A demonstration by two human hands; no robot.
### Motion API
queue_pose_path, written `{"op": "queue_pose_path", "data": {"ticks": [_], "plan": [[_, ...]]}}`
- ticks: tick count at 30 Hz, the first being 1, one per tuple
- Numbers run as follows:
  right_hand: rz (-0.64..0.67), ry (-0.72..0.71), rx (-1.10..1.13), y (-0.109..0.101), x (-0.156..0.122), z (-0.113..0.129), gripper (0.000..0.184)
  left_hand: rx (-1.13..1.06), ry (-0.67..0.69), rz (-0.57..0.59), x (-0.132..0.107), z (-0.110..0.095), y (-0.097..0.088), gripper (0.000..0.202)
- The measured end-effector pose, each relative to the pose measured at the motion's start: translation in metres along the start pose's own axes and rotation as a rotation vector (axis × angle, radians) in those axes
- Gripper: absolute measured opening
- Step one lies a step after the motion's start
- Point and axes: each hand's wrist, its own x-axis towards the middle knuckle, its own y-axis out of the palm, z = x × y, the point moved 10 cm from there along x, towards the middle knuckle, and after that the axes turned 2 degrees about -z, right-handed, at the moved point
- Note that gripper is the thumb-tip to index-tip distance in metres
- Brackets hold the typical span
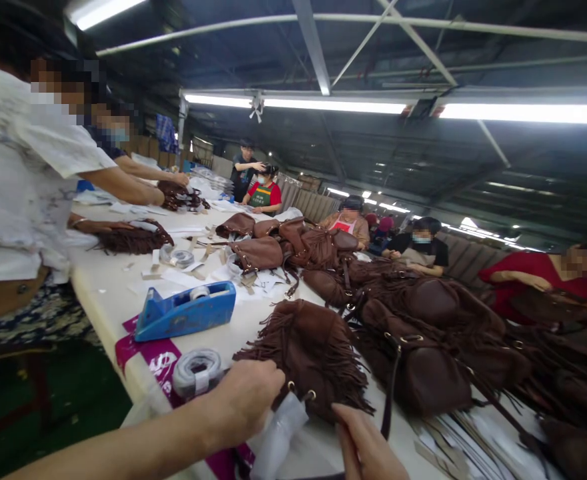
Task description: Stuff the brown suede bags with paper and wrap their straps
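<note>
Here, left hand [251, 398] and right hand [371, 447] flank the fringed bag [311, 343], their fingers' hold unclear.

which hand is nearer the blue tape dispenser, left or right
Left. The left hand is on the near side of the blue tape dispenser, slightly to its right; the right hand is farther right, by the near edge of the fringed brown bag.

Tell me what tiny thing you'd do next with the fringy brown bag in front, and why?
I'd probably bring the right grip over to the whitish wrapping. It sticks out beside the metal rings of the fringed brown bag, between both grips, and the left grip is already curled close by it.
</note>
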Motion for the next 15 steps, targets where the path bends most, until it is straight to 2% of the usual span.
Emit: {"op": "queue_pose_path", "data": {"ticks": [2, 4, 7, 11, 13, 15], "plan": [[0.045, -0.151, -0.125, 0.006, 0.006, 0.005, 0.035, 0.050, 0.056, -0.068, -0.004, 0.001, -0.001, 0.017], [0.079, -0.180, -0.271, 0.012, 0.011, 0.001, 0.040, 0.118, 0.071, -0.103, -0.003, 0.007, -0.001, 0.017], [0.119, -0.182, -0.426, 0.023, 0.014, -0.002, 0.027, 0.207, 0.085, -0.058, 0.003, 0.013, 0.006, 0.021], [0.062, -0.288, -0.481, 0.028, 0.013, 0.007, 0.031, 0.253, 0.110, -0.059, 0.013, 0.009, 0.016, 0.047], [0.001, -0.297, -0.482, 0.024, 0.016, 0.006, 0.034, 0.260, 0.111, -0.073, 0.022, 0.005, 0.021, 0.042], [-0.017, -0.242, -0.478, 0.022, 0.022, -0.001, 0.036, 0.268, 0.092, -0.054, 0.033, 0.007, 0.029, 0.030]]}}
